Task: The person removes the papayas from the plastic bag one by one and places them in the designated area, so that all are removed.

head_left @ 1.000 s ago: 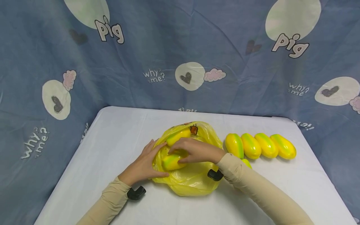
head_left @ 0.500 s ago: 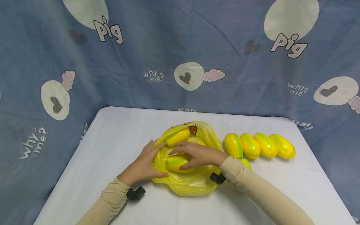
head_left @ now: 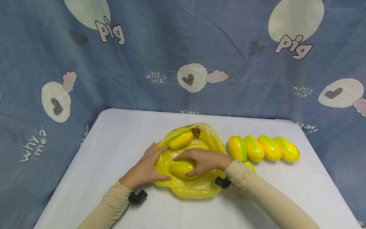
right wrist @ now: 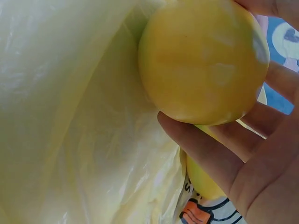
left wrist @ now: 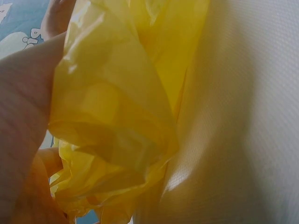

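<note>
A crinkled yellow plastic bag [head_left: 197, 190] lies on the table with its mouth spread wide. My left hand [head_left: 144, 170] rests at its left rim, thumb and fingers stretched apart; the bag's folds [left wrist: 112, 102] fill the left wrist view. Inside the bag, my right hand [head_left: 204, 161] grips a yellow-green mango [head_left: 180, 168], thumb on the near side and fingers on the far side. Up close in the right wrist view the mango [right wrist: 201, 65] sits between the thumb and fingers. A second mango [head_left: 181, 140] lies at the back left inside the bag.
Several more mangoes [head_left: 268, 148] stand in a row right of the bag. One more mango [head_left: 250, 166] is partly hidden by the right sleeve. The white-covered table [head_left: 123, 136] meets a blue printed curtain [head_left: 160, 38] behind. Black wrist mounts [head_left: 138, 197] stick out below both wrists.
My right hand has moved the near mango slightly right and toward me inside the bag, away from the back mango. The left hand has stayed at the rim.
</note>
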The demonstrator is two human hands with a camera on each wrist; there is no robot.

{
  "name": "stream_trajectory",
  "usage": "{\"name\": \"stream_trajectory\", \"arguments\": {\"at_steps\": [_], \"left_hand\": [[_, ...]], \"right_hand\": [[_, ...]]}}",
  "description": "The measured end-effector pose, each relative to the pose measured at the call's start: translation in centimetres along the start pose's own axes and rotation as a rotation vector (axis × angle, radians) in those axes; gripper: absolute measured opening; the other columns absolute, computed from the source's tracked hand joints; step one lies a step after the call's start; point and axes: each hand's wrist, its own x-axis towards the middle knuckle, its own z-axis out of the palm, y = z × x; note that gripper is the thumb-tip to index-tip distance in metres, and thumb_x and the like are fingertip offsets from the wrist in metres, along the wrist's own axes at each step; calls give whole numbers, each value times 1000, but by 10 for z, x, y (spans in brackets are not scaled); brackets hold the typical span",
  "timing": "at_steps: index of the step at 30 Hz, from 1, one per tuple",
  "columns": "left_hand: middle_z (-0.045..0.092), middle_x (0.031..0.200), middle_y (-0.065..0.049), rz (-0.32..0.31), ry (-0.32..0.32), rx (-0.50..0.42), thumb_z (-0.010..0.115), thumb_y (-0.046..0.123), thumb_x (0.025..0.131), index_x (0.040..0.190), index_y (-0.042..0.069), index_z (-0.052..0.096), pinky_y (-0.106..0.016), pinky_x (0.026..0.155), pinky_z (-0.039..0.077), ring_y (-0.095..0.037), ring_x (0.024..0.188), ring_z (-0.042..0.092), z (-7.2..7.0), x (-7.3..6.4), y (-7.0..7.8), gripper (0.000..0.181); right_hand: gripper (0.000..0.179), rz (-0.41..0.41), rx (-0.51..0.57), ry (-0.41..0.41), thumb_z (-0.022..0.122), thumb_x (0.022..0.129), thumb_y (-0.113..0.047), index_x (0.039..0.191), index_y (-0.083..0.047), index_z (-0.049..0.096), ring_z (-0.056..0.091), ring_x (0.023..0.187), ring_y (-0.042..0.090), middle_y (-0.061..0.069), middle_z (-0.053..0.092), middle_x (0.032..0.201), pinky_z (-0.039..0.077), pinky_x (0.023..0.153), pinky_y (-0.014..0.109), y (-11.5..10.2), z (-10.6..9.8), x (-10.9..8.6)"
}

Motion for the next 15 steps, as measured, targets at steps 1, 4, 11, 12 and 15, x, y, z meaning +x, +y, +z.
{"name": "stream_trajectory", "arguments": {"at_steps": [1, 4, 11, 12, 15], "left_hand": [[15, 173, -16, 0, 0, 1, 88, 62, 70, 163, 30, 30, -73, 116, 31, -41, 161, 7, 0, 0, 0, 115], [14, 174, -15, 2, 2, 2, 88, 63, 70, 163, 30, 30, -73, 116, 32, -41, 161, 7, 1, 0, -1, 115], [13, 174, -13, -3, -3, -11, 87, 65, 70, 164, 31, 28, -74, 116, 31, -41, 161, 6, 1, 0, -2, 115], [13, 174, -13, -3, -3, -10, 87, 65, 70, 164, 31, 28, -74, 116, 31, -41, 161, 6, 1, 0, -2, 115], [13, 174, -13, -2, -2, -7, 87, 65, 70, 164, 32, 28, -74, 116, 31, -41, 161, 6, 1, 0, -2, 115]], "right_hand": [[64, 5, 3, 2, 79, 90, -26, 149, -18, 56, 53, 141, 13, -2, 59, 150, 41, 121, 35, 0, 0, 0], [64, 11, 7, 13, 81, 89, -28, 148, -18, 57, 53, 140, 13, -3, 60, 149, 41, 121, 35, 1, 1, -1], [64, 18, 17, 33, 83, 88, -31, 147, -20, 59, 54, 139, 12, -4, 61, 147, 43, 119, 35, 0, 2, -4], [64, 17, 18, 36, 83, 88, -31, 146, -20, 59, 54, 139, 12, -3, 61, 147, 43, 119, 35, 0, 2, -4], [64, 21, 20, 44, 83, 88, -32, 147, -20, 59, 54, 139, 13, -3, 61, 148, 43, 119, 35, 0, 3, -7]]}}
